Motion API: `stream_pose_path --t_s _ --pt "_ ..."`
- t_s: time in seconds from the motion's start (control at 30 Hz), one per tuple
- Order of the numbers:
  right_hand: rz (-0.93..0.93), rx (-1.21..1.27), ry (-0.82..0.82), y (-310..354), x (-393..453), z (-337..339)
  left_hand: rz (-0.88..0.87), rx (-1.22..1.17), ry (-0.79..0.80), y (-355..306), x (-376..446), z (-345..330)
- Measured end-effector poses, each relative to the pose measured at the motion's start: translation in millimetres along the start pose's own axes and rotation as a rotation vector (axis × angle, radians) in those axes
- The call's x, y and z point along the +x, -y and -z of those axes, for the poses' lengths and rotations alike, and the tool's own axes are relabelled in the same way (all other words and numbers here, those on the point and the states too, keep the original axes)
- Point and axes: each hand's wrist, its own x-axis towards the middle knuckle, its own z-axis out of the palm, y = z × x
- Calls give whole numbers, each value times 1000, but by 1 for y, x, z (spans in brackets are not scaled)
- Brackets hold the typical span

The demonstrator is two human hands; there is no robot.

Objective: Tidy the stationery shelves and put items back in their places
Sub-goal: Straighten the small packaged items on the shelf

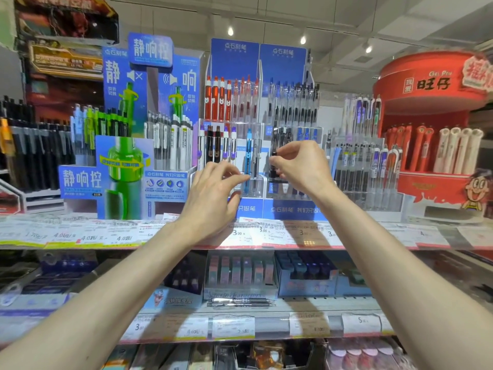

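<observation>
Both my hands are raised to the blue pen display (234,57) on the upper shelf. My right hand (301,166) pinches the top of a black pen (274,162) that stands upright in a clear compartment. My left hand (213,193) reaches toward the neighbouring clear compartment, its fingers curled near the rim, just left of a light blue pen (248,158). Whether the left fingers touch or hold anything is unclear. Rows of red, black and white pens fill the tiers above.
A blue-and-green pen display (125,166) stands to the left, a red round display (432,102) with red and white pens to the right. Price tags (240,233) line the shelf edge. Boxes of small stationery (240,273) sit on the shelf below.
</observation>
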Motion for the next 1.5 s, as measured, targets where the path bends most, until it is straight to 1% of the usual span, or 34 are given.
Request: stream_pose_path --t_s 0.2,0.33,0.43,0.6,0.73,0.87,0.93,1.03,1.13,1.23,1.33,1.43,1.5 --pt "58 -180 -37 1 -9 0 9 -7 2 0 0 -1" --pt "38 -203 -69 3 -11 -5 15 -8 5 -1 -2 -1" --pt "21 -175 -89 2 -16 -7 13 -25 16 -2 -4 0" --pt "61 -147 -74 2 -38 -7 22 -180 15 -1 -14 10" --pt "171 -108 -61 -4 -68 -1 79 -247 -32 -5 -39 21" --pt "296 -113 -37 -23 -111 -1 157 -334 -60 -9 -80 32" --pt "347 -94 -59 -34 -136 -4 190 -368 -86 -12 -102 37" --pt "387 -80 -104 -54 -173 -9 185 -324 -137 -17 -132 39" --pt "355 -56 -47 -79 -209 -16 171 -266 -164 -19 -160 30" --pt "247 -48 26 -114 -234 -27 263 -314 -106 -19 -189 12" --pt "142 -101 95 -147 -244 -35 368 -327 41 -12 -217 -13" --pt "98 -155 146 -170 -246 -36 434 -309 164 -3 -234 -31" --pt "97 -174 176 -181 -245 -35 437 -267 211 2 -238 -36"
